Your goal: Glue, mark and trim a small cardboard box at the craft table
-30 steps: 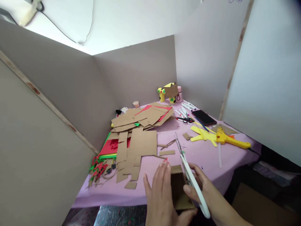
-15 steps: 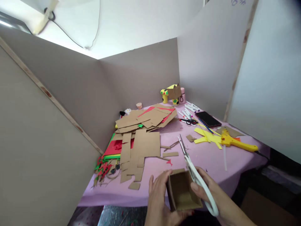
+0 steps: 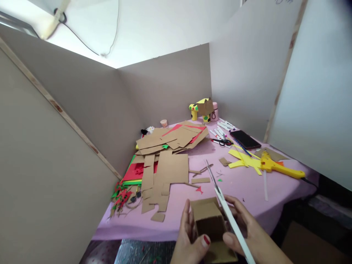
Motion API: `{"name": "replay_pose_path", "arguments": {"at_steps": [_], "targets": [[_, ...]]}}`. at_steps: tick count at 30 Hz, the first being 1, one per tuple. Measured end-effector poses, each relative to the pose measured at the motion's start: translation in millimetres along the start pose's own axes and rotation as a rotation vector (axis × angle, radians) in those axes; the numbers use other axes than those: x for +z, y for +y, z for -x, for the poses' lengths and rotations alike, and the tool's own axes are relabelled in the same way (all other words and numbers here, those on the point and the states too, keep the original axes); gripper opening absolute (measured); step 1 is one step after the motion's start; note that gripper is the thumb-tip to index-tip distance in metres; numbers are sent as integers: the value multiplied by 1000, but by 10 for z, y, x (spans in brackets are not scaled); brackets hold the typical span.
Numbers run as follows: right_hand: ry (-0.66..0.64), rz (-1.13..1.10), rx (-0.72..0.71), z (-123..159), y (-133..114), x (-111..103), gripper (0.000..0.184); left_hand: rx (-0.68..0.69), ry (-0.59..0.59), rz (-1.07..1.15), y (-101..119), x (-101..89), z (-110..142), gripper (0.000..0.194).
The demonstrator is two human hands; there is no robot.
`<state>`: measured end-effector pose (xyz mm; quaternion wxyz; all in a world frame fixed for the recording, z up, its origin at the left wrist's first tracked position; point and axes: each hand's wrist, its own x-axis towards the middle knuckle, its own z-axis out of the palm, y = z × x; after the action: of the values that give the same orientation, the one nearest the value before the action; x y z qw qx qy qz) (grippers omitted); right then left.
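Observation:
A small open cardboard box (image 3: 206, 208) is held low at the table's front edge, its opening tilted toward me. My left hand (image 3: 189, 236) grips its left side, with the thumb over the near edge. On the other side, my right hand (image 3: 243, 229) holds a pair of white-handled scissors (image 3: 224, 203), blades pointing away and up, nearly closed. The right fingers also rest by the box's right side; whether they press on it is partly hidden behind the scissors.
Cardboard pieces (image 3: 173, 167) lie piled left and centre on the pink-covered table (image 3: 176, 227). To the right are a yellow glue gun (image 3: 280, 167), yellow strips (image 3: 243, 159), a phone (image 3: 244, 140), black scissors (image 3: 224, 142) and markers (image 3: 227, 125). A cardboard-and-yellow animal figure (image 3: 205, 107) stands at the back.
The box has tipped so its outer far face shows more. My left thumb has come over its near edge, and the scissors have turned edge-on in my right hand.

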<state>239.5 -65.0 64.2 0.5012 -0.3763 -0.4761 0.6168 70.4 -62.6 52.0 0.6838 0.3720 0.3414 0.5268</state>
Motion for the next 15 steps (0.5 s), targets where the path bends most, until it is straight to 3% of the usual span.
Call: {"name": "replay_pose_path", "arguments": {"at_steps": [4, 7, 10, 15], "targets": [[-6, -1, -25, 14, 41, -14, 78, -88, -63, 80, 14, 18, 0, 80], [12, 19, -56, 7, 78, -64, 60, -149, 89, 131, 27, -60, -3, 78], [43, 30, -32, -7, 123, -110, 40, -182, 250, 170, 43, -198, 12, 63], [48, -34, 21, -42, 143, -77, 43, -157, 272, 86, 31, -309, 60, 44]]}}
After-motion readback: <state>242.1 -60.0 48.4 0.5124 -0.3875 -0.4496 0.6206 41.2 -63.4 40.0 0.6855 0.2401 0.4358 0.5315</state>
